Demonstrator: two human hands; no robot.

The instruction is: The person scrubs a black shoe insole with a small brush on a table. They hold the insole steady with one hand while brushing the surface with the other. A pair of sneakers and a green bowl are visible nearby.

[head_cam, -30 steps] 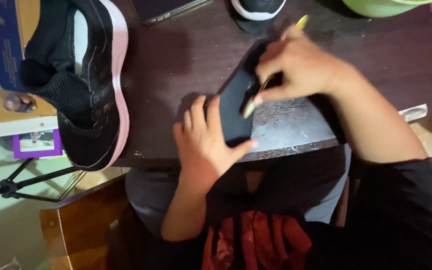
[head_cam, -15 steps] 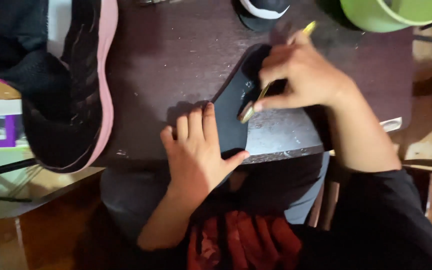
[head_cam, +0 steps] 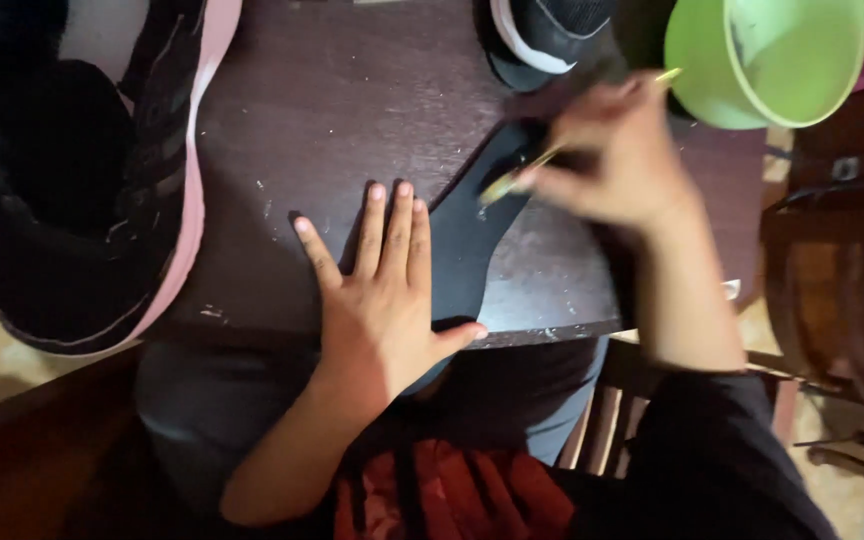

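A black shoe insole (head_cam: 472,235) lies on the dark wooden table (head_cam: 352,110), its heel end hanging over the near edge. My left hand (head_cam: 382,300) lies flat with fingers spread, pressing on the insole's left side and the table. My right hand (head_cam: 612,165) grips a thin yellow-handled brush (head_cam: 522,175), whose tip touches the insole's upper part. The right hand is blurred from motion.
A black sneaker with a pink sole (head_cam: 82,170) lies on the table's left. Another black and white shoe (head_cam: 552,35) sits at the far edge. A green plastic bowl (head_cam: 772,60) stands at the upper right. A wooden chair (head_cam: 842,280) is on the right.
The view has shifted, so everything sits lower and left in frame. My left hand has flattened out with straight fingers. The brush hand has slid toward the insole's far end.
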